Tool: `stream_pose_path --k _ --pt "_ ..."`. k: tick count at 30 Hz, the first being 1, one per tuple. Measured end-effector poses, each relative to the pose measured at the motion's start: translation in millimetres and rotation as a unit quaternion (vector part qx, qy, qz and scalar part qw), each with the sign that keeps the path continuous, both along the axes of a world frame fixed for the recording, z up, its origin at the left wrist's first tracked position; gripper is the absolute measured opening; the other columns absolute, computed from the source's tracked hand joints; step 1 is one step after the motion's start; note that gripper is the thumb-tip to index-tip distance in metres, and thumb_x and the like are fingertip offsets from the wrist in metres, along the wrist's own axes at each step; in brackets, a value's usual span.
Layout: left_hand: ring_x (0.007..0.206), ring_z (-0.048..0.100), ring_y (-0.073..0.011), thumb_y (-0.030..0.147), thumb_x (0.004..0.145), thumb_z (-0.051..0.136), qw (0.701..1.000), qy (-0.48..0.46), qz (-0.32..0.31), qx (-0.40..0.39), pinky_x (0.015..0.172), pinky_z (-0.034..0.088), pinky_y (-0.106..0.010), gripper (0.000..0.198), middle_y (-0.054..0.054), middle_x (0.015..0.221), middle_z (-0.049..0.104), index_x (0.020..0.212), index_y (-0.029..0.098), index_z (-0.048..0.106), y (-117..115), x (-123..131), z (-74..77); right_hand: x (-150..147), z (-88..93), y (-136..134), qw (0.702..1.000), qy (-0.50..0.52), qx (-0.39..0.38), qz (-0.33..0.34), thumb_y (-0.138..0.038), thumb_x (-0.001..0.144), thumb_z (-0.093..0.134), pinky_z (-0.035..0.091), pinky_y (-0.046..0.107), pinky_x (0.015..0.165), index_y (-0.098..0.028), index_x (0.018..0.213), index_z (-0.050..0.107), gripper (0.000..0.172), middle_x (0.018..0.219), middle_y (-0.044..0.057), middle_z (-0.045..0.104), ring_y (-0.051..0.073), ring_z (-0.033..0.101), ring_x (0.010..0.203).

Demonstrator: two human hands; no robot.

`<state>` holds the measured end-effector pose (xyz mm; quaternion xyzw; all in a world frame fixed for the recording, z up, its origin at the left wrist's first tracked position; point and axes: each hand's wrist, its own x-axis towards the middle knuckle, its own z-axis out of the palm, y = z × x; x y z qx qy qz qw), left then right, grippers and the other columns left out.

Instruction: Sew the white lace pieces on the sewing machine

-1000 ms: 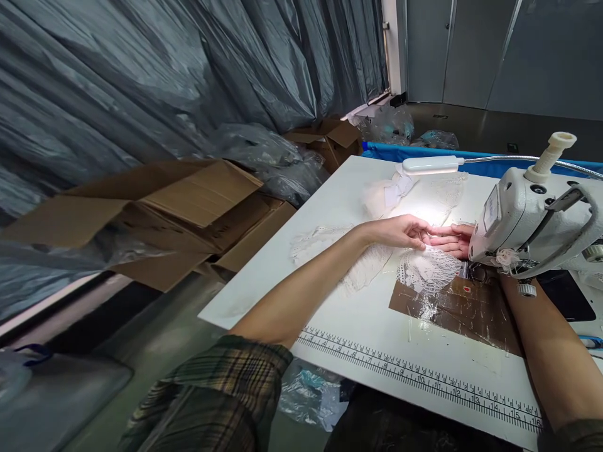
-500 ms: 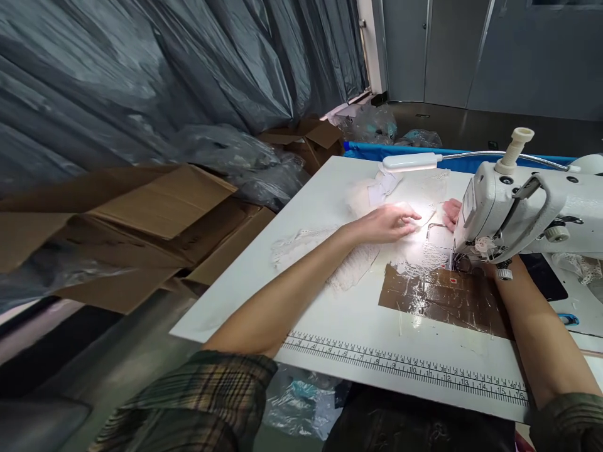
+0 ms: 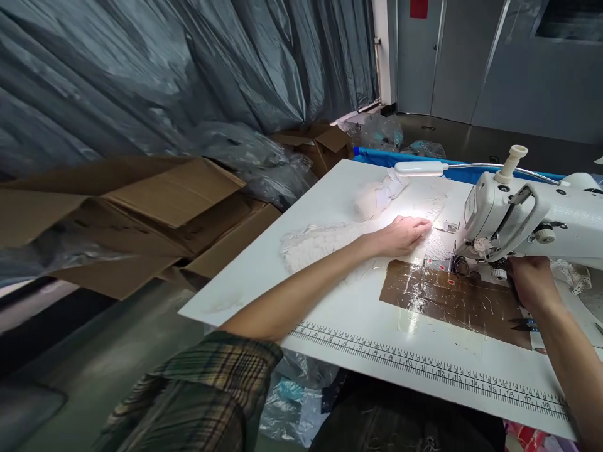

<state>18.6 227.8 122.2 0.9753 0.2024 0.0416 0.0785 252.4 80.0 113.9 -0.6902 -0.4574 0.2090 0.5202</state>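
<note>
My left hand (image 3: 406, 236) lies on the white lace fabric (image 3: 325, 242), its fingers pressed together at the edge of the cloth. The lace spreads across the white table to the left of the sewing machine (image 3: 490, 207). Part of it lies under my left forearm. My right hand (image 3: 532, 279) is under the machine's arm, right of the needle area, and its fingers are hidden there. Brown tape (image 3: 452, 307) covers the table in front of the needle. A bunched piece of pale cloth (image 3: 374, 199) sits beyond my left hand.
A lit lamp (image 3: 421, 169) on a flexible neck hangs over the work. A printed ruler (image 3: 424, 367) runs along the table's near edge. Open cardboard boxes (image 3: 174, 194) and clear plastic bags (image 3: 264, 160) stand at left. White lace trim (image 3: 572, 276) lies right of the machine.
My right hand has drawn back from behind the needle to the right, under the machine's arm. My left hand's fingers have come together on the lace. The view has shifted slightly.
</note>
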Motion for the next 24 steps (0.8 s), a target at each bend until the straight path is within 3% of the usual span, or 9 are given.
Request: stream_pose_path --k 2,4,8,11,14,17,20,24 --pt "0.100 0.058 -0.0204 0.023 0.101 0.034 1.000 -0.004 0.013 -0.028 0.083 0.041 -0.031 0.028 -0.013 0.117 0.062 0.111 0.014 0.058 0.6 -7.5 16.5 -3.4 -5.3 -22.4 1.000 -0.003 -0.024 -0.006 -0.047 0.079 0.058 0.055 0.035 0.063 -0.020 0.084 0.067 0.029 0.073 0.007 0.068 0.023 0.064 0.070" --pt "0.093 0.059 -0.0200 0.025 0.100 0.037 0.998 -0.010 0.038 -0.039 0.078 0.042 -0.030 0.027 -0.012 0.108 0.064 0.105 0.012 0.060 -1.7 -19.1 32.6 -5.0 -9.4 -43.3 0.998 -0.026 -0.056 -0.011 -0.048 0.075 0.057 0.054 0.034 0.063 -0.021 0.092 0.068 0.033 0.078 0.006 0.069 0.021 0.063 0.067" --pt "0.106 0.059 -0.0223 0.035 0.099 0.043 0.993 -0.029 0.108 -0.034 0.083 0.042 -0.030 0.032 -0.010 0.122 0.063 0.119 0.016 0.058 -9.5 -53.4 47.7 -5.4 -7.5 -61.6 0.987 -0.129 -0.084 0.039 -0.050 0.078 0.051 0.052 0.033 0.062 -0.021 0.097 0.069 0.038 0.087 0.009 0.071 0.023 0.065 0.074" --pt "0.106 0.059 -0.0220 0.039 0.096 0.045 0.986 -0.016 0.166 -0.030 0.080 0.041 -0.028 0.032 -0.008 0.121 0.064 0.114 0.017 0.061 -16.0 -79.0 45.3 -6.4 -5.0 -53.0 0.976 -0.177 -0.093 0.080 -0.047 0.080 0.048 0.051 0.033 0.061 -0.022 0.094 0.067 0.034 0.081 0.007 0.069 0.022 0.064 0.071" --pt "0.088 0.060 -0.0196 0.041 0.094 0.046 0.972 -0.023 0.231 -0.025 0.068 0.038 -0.026 0.030 -0.007 0.101 0.067 0.090 0.017 0.063 -24.8 -94.2 38.0 -7.7 -11.1 -36.8 0.963 -0.223 -0.108 0.103 -0.045 0.078 0.047 0.050 0.034 0.060 -0.023 0.084 0.064 0.029 0.075 0.006 0.067 0.023 0.063 0.067" --pt "0.074 0.056 -0.0177 0.047 0.089 0.054 0.957 -0.038 0.285 -0.048 0.063 0.034 -0.026 0.033 -0.003 0.081 0.064 0.073 0.018 0.054 -35.1 -98.9 27.6 -8.2 -23.8 -25.1 0.955 -0.253 -0.115 0.107 -0.046 0.078 0.046 0.052 0.038 0.067 -0.021 0.088 0.066 0.034 0.085 0.011 0.068 0.027 0.066 0.080" --pt "0.074 0.054 -0.0174 0.049 0.085 0.058 0.948 -0.040 0.300 -0.098 0.065 0.035 -0.027 0.033 -0.002 0.083 0.062 0.072 0.019 0.050 -42.1 -100.2 16.5 -8.7 -33.4 -22.4 0.952 -0.265 -0.094 0.119 -0.045 0.082 0.044 0.053 0.042 0.080 -0.019 0.101 0.068 0.040 0.101 0.014 0.069 0.029 0.065 0.096" --pt "0.079 0.054 -0.0179 0.043 0.092 0.045 0.945 -0.071 0.296 -0.119 0.070 0.037 -0.029 0.029 -0.003 0.090 0.060 0.075 0.019 0.050 -42.9 -104.9 6.3 -12.4 -34.0 -26.2 0.948 -0.272 -0.087 0.139 -0.044 0.084 0.042 0.052 0.046 0.084 -0.017 0.102 0.067 0.041 0.106 0.016 0.069 0.031 0.063 0.101"
